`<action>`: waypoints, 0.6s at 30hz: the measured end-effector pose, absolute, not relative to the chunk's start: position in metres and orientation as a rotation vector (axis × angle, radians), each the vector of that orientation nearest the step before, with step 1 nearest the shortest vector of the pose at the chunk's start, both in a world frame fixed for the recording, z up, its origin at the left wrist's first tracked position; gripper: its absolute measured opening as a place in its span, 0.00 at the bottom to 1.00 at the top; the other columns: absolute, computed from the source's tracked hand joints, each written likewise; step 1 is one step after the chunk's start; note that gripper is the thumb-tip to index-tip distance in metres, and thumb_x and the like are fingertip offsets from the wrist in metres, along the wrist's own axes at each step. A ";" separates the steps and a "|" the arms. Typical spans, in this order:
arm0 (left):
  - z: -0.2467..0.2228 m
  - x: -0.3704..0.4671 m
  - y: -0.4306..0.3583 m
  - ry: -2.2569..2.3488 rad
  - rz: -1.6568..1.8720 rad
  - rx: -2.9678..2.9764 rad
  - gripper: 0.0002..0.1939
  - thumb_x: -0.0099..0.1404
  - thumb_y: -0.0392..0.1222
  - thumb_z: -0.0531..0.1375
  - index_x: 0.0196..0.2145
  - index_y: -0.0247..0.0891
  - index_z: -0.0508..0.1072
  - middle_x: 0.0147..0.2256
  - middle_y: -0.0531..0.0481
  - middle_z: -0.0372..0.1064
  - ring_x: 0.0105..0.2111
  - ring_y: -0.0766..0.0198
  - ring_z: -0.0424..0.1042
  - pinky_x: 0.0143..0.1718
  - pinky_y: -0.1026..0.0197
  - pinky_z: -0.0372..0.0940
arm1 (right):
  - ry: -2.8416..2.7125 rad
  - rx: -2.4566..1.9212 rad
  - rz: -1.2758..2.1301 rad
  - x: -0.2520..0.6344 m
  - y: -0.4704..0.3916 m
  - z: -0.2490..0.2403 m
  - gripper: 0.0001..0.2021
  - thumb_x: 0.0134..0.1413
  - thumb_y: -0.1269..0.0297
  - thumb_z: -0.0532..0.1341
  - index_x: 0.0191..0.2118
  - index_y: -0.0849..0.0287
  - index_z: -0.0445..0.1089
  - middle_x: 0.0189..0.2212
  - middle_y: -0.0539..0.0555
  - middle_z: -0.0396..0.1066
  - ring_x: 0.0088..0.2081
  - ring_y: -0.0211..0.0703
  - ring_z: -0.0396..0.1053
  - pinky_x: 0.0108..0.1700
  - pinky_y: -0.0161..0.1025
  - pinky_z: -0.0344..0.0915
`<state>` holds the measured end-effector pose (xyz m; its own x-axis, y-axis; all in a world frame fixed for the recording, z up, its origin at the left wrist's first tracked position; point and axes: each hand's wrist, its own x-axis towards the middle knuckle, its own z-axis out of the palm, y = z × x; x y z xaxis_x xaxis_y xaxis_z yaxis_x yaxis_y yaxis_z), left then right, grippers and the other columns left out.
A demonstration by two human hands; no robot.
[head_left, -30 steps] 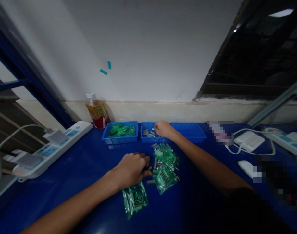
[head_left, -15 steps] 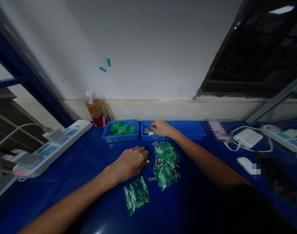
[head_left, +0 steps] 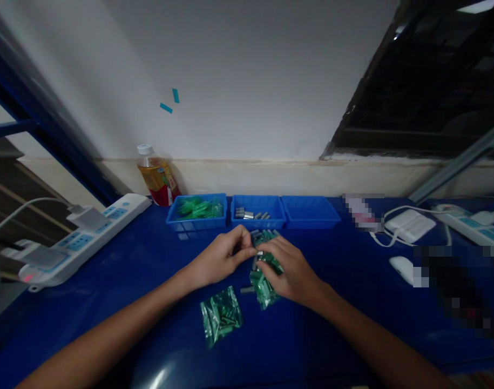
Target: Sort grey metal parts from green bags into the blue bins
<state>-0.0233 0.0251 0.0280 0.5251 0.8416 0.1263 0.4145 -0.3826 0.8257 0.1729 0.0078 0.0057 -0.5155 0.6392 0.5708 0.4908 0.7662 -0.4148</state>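
My left hand (head_left: 224,254) is closed in a pinch, its thumb and index fingertips at a small silver metal piece (head_left: 260,253). Against the other end of that piece are the curled fingers of my right hand (head_left: 291,270), with the thumb tucked below. Both hands hover over a pile of green plastic bags (head_left: 265,292) filled with metal pieces, which my right hand partly covers. One loose metal piece (head_left: 247,290) lies at the pile's left edge. Nearer to me rests a separate filled green bag (head_left: 221,316).
Along the wall stand a blue bin of green bags (head_left: 196,222), a middle blue bin (head_left: 258,223) with metal pieces and a right-hand blue bin (head_left: 311,213). A drink bottle (head_left: 157,175) and power strip (head_left: 88,237) are left; a white mouse (head_left: 401,269) and charger (head_left: 411,227) right.
My right hand has left the middle bin and come back over the pile. My left hand has lifted and moved slightly up and right, so the two hands now meet at a metal piece.
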 end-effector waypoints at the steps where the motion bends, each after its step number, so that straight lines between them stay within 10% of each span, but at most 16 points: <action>1: 0.029 -0.021 0.023 1.027 0.714 2.013 0.09 0.67 0.46 0.53 0.33 0.37 0.62 0.27 0.55 0.62 0.28 0.68 0.63 0.31 0.65 0.60 | -2.194 -0.846 0.234 0.173 0.008 0.005 0.06 0.56 0.72 0.57 0.40 0.58 0.64 0.32 0.54 0.70 0.35 0.43 0.65 0.39 0.40 0.62; 18: 0.029 -0.012 -0.005 1.179 0.853 2.306 0.14 0.69 0.44 0.49 0.33 0.35 0.70 0.31 0.50 0.69 0.32 0.64 0.68 0.37 0.61 0.62 | -2.138 -0.888 0.177 0.176 -0.002 0.009 0.07 0.57 0.66 0.57 0.42 0.59 0.65 0.35 0.55 0.70 0.38 0.45 0.67 0.46 0.45 0.61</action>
<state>-0.0118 -0.0052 0.0291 0.4544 0.8264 0.3325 0.5743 -0.5571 0.5998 0.1760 -0.0019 0.0089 -0.4362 0.6482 0.6242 0.5368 0.7441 -0.3976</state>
